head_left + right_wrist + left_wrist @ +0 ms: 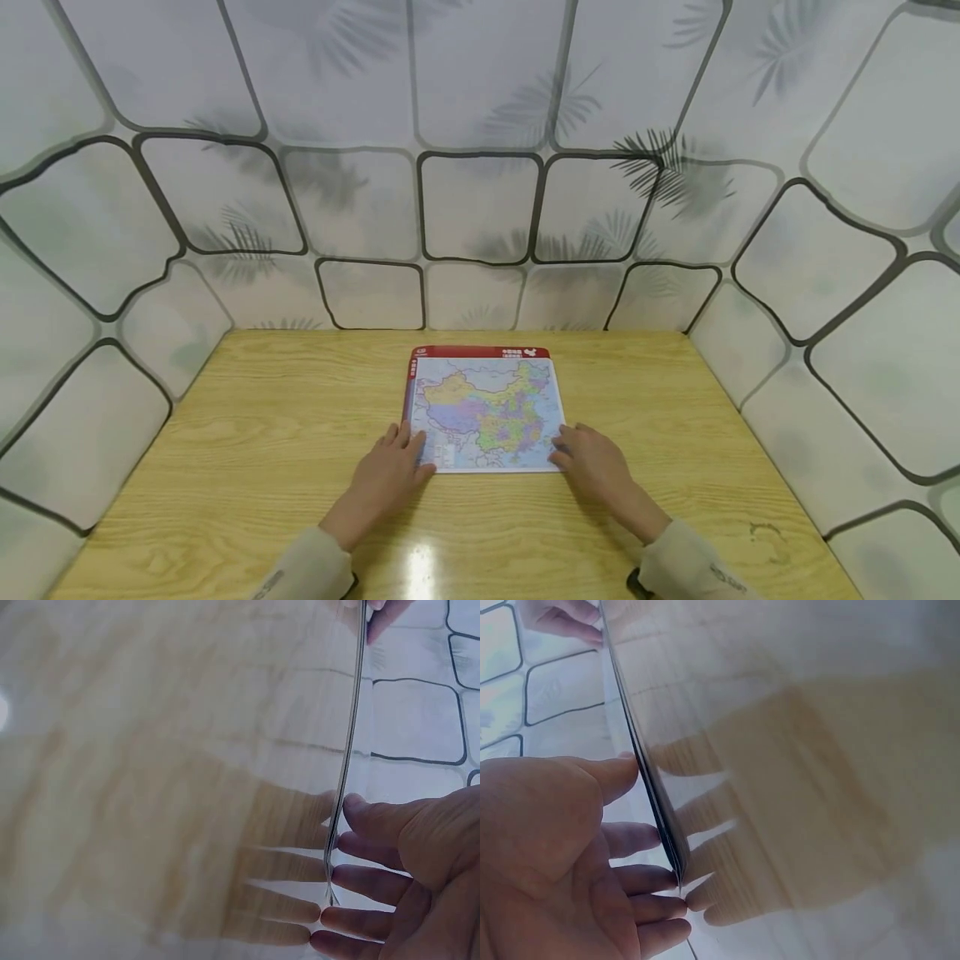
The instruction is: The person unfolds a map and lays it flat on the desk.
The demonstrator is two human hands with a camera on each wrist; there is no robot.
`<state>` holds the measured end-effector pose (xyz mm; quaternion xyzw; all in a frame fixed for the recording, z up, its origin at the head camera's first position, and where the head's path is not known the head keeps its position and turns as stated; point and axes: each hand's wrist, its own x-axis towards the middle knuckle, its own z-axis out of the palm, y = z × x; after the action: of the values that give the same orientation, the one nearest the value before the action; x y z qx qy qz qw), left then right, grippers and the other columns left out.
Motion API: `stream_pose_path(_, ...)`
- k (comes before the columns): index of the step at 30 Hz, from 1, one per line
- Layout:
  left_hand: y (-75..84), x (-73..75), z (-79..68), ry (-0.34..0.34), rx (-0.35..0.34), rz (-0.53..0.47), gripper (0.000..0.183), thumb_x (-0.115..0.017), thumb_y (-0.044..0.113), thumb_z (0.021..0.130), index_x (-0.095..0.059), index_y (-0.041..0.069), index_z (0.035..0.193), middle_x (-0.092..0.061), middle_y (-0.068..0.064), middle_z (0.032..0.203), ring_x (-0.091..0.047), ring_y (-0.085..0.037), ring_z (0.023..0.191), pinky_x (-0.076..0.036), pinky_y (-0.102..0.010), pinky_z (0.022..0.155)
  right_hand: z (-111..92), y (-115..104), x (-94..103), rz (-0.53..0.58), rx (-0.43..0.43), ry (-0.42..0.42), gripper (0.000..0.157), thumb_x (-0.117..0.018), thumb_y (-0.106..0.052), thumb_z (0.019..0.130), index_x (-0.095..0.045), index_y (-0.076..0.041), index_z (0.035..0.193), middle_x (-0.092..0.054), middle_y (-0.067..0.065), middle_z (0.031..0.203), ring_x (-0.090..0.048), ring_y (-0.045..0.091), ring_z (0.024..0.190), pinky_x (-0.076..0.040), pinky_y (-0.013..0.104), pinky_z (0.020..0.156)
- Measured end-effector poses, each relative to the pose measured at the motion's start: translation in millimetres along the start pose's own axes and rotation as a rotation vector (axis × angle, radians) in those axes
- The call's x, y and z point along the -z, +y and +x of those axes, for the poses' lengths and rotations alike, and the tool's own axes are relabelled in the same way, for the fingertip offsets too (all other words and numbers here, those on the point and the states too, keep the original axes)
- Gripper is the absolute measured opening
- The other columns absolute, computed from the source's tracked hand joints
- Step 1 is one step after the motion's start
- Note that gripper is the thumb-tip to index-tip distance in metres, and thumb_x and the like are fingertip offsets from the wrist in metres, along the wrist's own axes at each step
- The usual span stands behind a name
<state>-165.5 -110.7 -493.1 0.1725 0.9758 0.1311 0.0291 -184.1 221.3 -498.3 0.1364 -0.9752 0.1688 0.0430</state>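
A flat, thin map of China (483, 417) with a red top border lies on the wooden table. My left hand (388, 471) rests at its lower left corner, fingers pointing away from me. At the lower right corner my right hand (596, 462) touches the side edge. In the left wrist view, the left hand (562, 840) has its thumb and fingertips against the map's dark thin edge (654, 810). The right wrist view shows the right hand (405, 877) with fairly straight fingers touching the opposite edge (346, 750), where a few thin layers show.
The wooden table (262, 433) has a glossy top that mirrors the hands. Walls with a stone and leaf pattern (480, 208) stand behind it and on both sides. A bright light reflection (421, 571) shows near the front, and a faint mark (767, 530) at right.
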Motion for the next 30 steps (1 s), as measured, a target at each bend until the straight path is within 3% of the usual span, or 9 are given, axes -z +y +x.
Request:
stream_pose_path(6, -1.6, 3.8, -0.2, 0.008, -0.01, 0.015, 0.06, -0.064, 0.028, 0.103, -0.05, -0.015, 0.142, -0.048, -0.033, 0.149, -0.041, -0.051, 0.142, -0.035, -0.057, 0.117, -1.9, 0.5, 2.3, 0.084, -0.007, -0.002, 0.028, -0.079, -0.015, 0.091, -0.075, 0.003, 0.112, -0.067, 0.024, 0.132, -0.058, 0.046, 0.128, -0.047, 0.059, 0.105)
stream_pose_path(11, -2.7, 9.3, 1.4, 0.032, -0.042, 0.021, 0.059, -0.066, 0.026, 0.103, -0.051, -0.017, 0.14, -0.046, -0.036, 0.149, -0.041, -0.053, 0.14, -0.036, -0.059, 0.115, -2.4, 1.9, 2.7, 0.127, -0.005, -0.003, 0.042, -0.076, -0.016, 0.095, -0.067, 0.01, 0.126, -0.056, 0.029, 0.143, -0.048, 0.048, 0.138, -0.038, 0.059, 0.113)
stream_pose_path(15, -6.2, 10.2, 5.2, 0.007, -0.055, 0.009, 0.06, -0.062, 0.025, 0.105, -0.045, -0.017, 0.144, -0.038, -0.035, 0.155, -0.035, -0.053, 0.144, -0.034, -0.061, 0.116, -2.2, 5.2, 2.1, 0.136, -0.006, -0.023, 0.054, -0.071, -0.021, 0.099, -0.056, 0.012, 0.139, -0.048, 0.031, 0.151, -0.039, 0.049, 0.143, -0.034, 0.061, 0.116)
stream_pose_path(20, -12.3, 7.8, 8.7, -0.048, -0.061, 0.012, 0.06, -0.056, 0.026, 0.108, -0.04, -0.015, 0.15, -0.03, -0.033, 0.161, -0.029, -0.05, 0.148, -0.032, -0.064, 0.116, -2.4, 10.6, 1.3, 0.066, 0.029, -0.072, 0.062, -0.066, -0.025, 0.102, -0.047, 0.014, 0.146, -0.041, 0.032, 0.155, -0.034, 0.052, 0.145, -0.033, 0.064, 0.115)
stream_pose_path(30, -18.6, 4.9, 8.5, -0.113, -0.066, 0.02, 0.062, -0.051, 0.028, 0.109, -0.035, -0.011, 0.154, -0.026, -0.028, 0.164, -0.023, -0.046, 0.152, -0.025, -0.065, 0.119, -5.1, 14.4, 1.1, -0.064, 0.091, -0.158, 0.057, -0.057, -0.026, 0.107, -0.045, 0.012, 0.148, -0.038, 0.029, 0.158, -0.036, 0.051, 0.144, -0.035, 0.069, 0.11)
